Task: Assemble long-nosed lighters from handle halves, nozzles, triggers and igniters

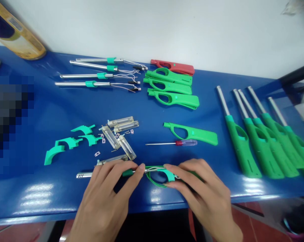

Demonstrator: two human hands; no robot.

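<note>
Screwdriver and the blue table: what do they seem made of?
The screwdriver has a silvery, probably metal shaft and a see-through purple handle, likely plastic, with a red collar. The table is smooth and glossy, mirroring lights; laminate or paint, I can't tell.

No readable text anywhere; perhaps fine print on the bottle's (22, 32) pale label (15, 24), too blurred.

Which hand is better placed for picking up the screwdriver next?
Probably the right hand. The screwdriver has its handle just beyond these knuckles, while the left hand is nearer the metal tip. Both are occupied, so the right would first release the teal trigger.
</note>
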